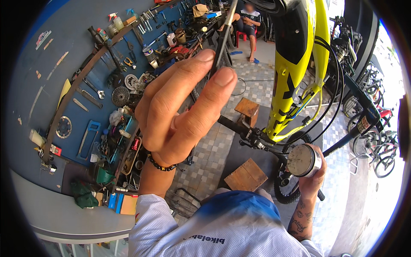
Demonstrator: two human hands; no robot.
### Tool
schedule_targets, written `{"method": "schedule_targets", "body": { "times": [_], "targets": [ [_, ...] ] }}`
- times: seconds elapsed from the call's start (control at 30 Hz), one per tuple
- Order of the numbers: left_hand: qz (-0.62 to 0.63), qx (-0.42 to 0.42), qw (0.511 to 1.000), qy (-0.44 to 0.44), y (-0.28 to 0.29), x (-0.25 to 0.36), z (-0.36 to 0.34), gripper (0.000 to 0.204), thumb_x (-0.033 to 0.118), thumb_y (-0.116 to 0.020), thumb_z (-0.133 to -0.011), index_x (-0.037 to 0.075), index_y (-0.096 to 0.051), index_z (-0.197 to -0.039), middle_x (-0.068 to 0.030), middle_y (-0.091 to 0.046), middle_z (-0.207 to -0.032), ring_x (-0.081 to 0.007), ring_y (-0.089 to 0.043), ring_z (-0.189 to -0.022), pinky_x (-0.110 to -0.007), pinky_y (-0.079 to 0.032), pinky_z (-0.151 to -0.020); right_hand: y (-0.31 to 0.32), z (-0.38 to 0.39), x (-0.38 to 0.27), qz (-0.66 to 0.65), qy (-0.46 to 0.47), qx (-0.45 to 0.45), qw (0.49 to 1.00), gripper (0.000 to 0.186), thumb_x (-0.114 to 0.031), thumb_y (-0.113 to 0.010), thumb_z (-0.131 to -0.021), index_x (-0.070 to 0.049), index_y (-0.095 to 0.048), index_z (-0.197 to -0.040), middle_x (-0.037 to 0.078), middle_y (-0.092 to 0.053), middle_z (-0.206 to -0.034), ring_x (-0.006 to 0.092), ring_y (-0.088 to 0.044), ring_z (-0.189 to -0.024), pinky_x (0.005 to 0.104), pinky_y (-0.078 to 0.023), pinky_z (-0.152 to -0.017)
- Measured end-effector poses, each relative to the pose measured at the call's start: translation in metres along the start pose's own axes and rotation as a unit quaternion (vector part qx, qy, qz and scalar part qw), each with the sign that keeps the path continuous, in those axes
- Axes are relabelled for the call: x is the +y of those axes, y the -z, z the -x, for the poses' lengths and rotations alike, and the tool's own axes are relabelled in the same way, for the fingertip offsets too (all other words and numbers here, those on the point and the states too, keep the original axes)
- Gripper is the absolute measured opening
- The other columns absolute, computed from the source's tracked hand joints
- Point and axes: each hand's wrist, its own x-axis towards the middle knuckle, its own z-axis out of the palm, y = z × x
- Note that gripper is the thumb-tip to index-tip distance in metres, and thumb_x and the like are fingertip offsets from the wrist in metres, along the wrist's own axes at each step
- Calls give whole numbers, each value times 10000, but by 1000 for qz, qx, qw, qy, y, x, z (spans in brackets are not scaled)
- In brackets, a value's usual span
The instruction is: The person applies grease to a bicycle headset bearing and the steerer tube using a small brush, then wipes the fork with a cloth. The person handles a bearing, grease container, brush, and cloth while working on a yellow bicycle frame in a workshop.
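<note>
Fingers of my left hand (177, 113), at upper centre of the frame, pinch a dark rod (223, 39) between their tips, almost closed. At lower right, I have my right hand (313, 182) curled around a round tin (301, 159), opened to its width. A yellow bike (286, 75) shows at upper right.

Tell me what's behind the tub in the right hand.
The right hand grips the tub; part of a tyre shows past its lower edge. Whatever lies directly behind tub and hand is covered and can't be seen.
</note>
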Motion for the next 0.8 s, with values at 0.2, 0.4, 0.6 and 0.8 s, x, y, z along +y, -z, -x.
{"method": "schedule_targets", "body": {
  "times": [0.2, 0.4, 0.6, 0.8],
  "targets": [
    [-37, -23, 999, 18, 2, -1, 0, 192, 70, -641, -1017, -73, -724, -1114, -226, -687, -1111, -313, -727, -975, -356, -650, -802, -14, -3, -10, 1, -48, 76, 996, 1069, -849, -632, -804, 111, -576, -1273, 142, -650, -1171, 208, -649, -1089, 346, -523, -951],
    [-33, -8, 999, 3, -1, 1, 0, 188, 63, -650, -1011, -64, -731, -1124, -231, -708, -1125, -306, -717, -979, -358, -624, -827, -3, -5, 0, -19, -7, -5, 1000, 954, -728, -590, -920, 57, -454, -1445, 194, -544, -1361, 299, -607, -1215, 443, -618, -887],
    [-16, -9, 999, 41, -1, 7, -1, 194, 56, -656, -1001, -85, -726, -1114, -223, -739, -1080, -304, -713, -972, -361, -595, -826, -1, -7, 4, -16, 7, 2, 1000, 947, -728, -591, -918, 43, -452, -1449, 189, -543, -1351, 300, -611, -1205, 440, -641, -816],
    [-17, -4, 997, 73, -7, 8, -4, 266, -42, -703, -887, -35, -727, -1152, -160, -748, -1048, -273, -726, -923, -336, -599, -788, -19, -12, -16, -12, -69, 80, 994, 1097, -877, -650, -768, 115, -601, -1233, 133, -669, -1138, 192, -656, -1068, 326, -507, -957]
  ]
}}
